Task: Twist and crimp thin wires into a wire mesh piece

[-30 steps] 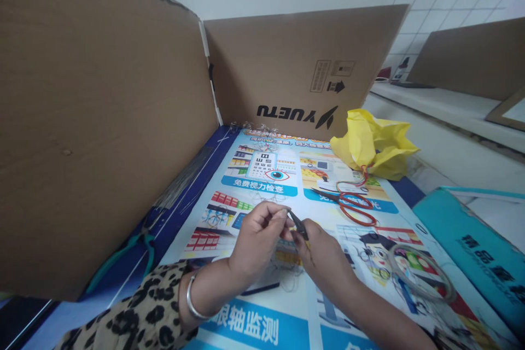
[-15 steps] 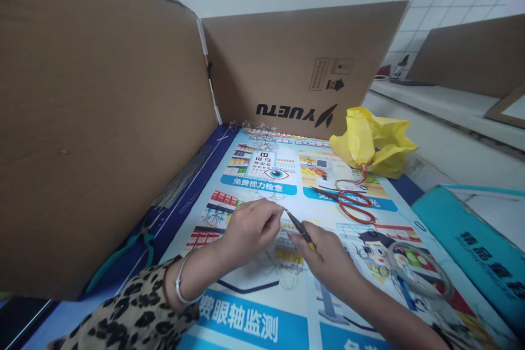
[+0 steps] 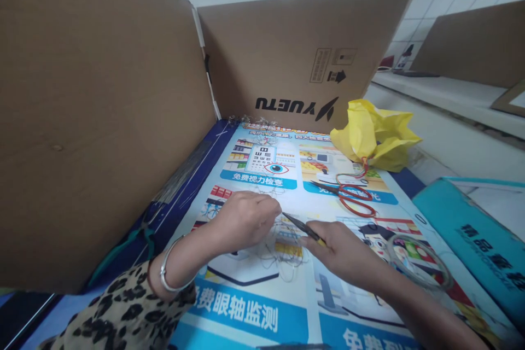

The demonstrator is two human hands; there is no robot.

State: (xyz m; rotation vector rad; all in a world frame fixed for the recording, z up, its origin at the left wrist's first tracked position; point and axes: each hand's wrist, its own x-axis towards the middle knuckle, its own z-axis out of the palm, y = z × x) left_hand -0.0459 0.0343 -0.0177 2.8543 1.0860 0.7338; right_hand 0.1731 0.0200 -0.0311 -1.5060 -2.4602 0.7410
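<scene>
My left hand (image 3: 251, 220) is closed in a pinch above the printed poster (image 3: 229, 333); what its fingers hold is too small to make out. Wrapped in my right hand (image 3: 338, 246) are needle-nose pliers (image 3: 302, 226) with dark jaws and a yellow-and-black handle. Their tip points left and comes up to my left fingertips; I cannot tell whether it touches them. Thin bent wires (image 3: 287, 268) lie on the poster below and between my hands. Red-handled scissors (image 3: 355, 199) rest beyond my right hand, and a coil of wire (image 3: 445, 279) lies to its right.
Cardboard panels (image 3: 295, 54) stand along the back and left. A yellow crumpled bag (image 3: 375, 136) sits at the back right, near a teal box (image 3: 471, 240). Teal-handled pliers (image 3: 118, 257) and straight wires (image 3: 184, 175) lie along the left side. More wire pieces (image 3: 254, 120) lie at the back.
My left hand has shifted slightly left and turned so that its back shows more. My right hand, with the pliers, has moved slightly right. The view has tilted a little.
</scene>
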